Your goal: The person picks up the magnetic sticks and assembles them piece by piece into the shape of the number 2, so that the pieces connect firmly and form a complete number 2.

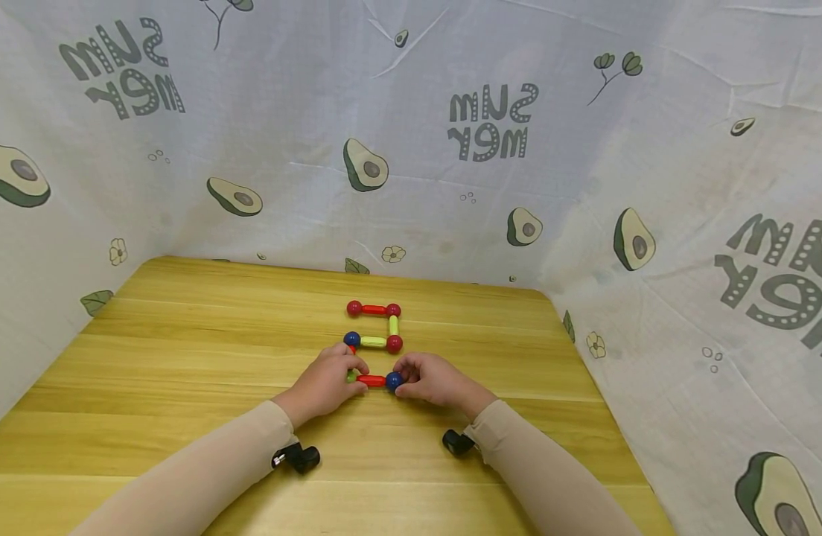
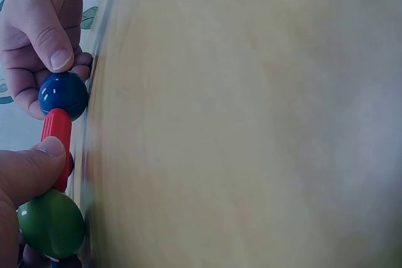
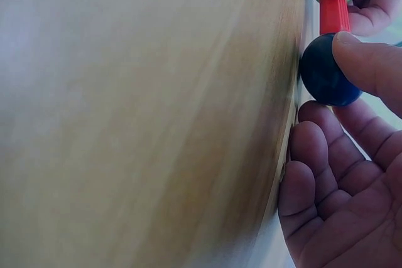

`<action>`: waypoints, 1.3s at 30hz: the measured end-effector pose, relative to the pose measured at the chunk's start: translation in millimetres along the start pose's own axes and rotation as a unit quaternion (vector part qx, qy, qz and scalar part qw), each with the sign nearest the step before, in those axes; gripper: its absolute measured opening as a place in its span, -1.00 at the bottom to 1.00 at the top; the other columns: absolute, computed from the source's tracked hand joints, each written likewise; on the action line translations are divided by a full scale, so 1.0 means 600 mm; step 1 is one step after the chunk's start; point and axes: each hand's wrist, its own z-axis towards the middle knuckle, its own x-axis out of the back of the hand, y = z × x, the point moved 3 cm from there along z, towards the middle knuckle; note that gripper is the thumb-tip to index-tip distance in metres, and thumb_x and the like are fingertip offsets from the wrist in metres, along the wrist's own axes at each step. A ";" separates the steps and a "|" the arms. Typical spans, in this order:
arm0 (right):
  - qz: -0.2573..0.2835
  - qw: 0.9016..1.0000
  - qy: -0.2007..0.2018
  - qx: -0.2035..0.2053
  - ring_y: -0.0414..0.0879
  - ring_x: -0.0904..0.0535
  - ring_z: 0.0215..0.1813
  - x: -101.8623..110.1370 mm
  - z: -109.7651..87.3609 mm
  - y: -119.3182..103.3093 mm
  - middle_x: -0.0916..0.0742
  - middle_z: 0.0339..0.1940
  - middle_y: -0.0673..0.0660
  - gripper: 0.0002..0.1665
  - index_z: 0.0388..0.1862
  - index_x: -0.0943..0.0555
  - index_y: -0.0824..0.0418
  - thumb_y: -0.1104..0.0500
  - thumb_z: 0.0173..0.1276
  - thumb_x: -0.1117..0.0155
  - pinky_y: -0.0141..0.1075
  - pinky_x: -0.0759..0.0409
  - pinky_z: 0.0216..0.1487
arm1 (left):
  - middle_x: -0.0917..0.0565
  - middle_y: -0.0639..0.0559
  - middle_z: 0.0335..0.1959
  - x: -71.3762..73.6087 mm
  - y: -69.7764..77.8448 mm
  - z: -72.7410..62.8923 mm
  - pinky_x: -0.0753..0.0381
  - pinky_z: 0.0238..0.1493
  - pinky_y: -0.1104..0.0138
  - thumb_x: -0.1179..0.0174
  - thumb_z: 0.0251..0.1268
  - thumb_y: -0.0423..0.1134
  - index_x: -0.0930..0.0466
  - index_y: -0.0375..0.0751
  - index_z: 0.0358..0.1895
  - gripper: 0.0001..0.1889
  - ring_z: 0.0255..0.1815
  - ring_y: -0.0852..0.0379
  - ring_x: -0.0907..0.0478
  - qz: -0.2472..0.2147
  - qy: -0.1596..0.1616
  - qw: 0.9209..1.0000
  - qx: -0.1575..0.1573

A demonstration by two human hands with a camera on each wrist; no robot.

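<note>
A zigzag of magnetic balls and rods lies on the wooden table. At its near end, my left hand [image 1: 325, 381] pinches a red rod [image 1: 371, 381] between thumb and finger, close by a green ball [image 2: 53, 223] that it mostly covers in the head view. On the rod's other end sits a blue ball [image 1: 394, 382], gripped by thumb and fingers of my right hand [image 1: 439, 380]. Another red rod [image 1: 352, 349], partly hidden behind the left hand, runs up to a second blue ball [image 1: 352, 339]. From there a yellow rod [image 1: 374, 342] leads to a red ball [image 1: 394, 344].
Farther back, an upright yellow rod [image 1: 394, 326] in the zigzag joins a red ball [image 1: 394, 310], a red rod [image 1: 374, 310] and an end red ball [image 1: 354, 308]. White avocado-print cloth [image 1: 424, 201] hangs around the table [image 1: 203, 335] at the back and sides.
</note>
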 end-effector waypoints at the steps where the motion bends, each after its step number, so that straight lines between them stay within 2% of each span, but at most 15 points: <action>1: -0.001 1.000 0.000 0.000 -0.10 -0.57 -0.12 0.000 0.000 0.001 -0.69 -0.17 0.00 -0.69 0.05 -0.64 0.12 0.17 0.40 -0.51 -0.23 -0.62 0.02 | -0.45 0.08 -0.26 0.000 0.000 0.000 -0.40 -0.13 0.25 -0.53 0.26 -0.11 -0.79 -0.01 -0.10 -0.79 -0.17 0.06 -0.38 -0.001 0.000 1.000 0.000; 39: 0.009 1.000 -0.001 -0.009 -0.09 -0.59 -0.10 0.003 -0.005 0.000 -0.70 -0.15 0.01 -0.69 0.07 -0.65 0.12 0.16 0.41 -0.50 -0.18 -0.67 0.07 | -0.46 0.10 -0.24 0.004 0.000 -0.002 -0.43 -0.11 0.27 -0.53 0.27 -0.11 -0.77 -0.04 -0.05 -0.75 -0.19 0.11 -0.39 -0.019 0.000 1.000 0.002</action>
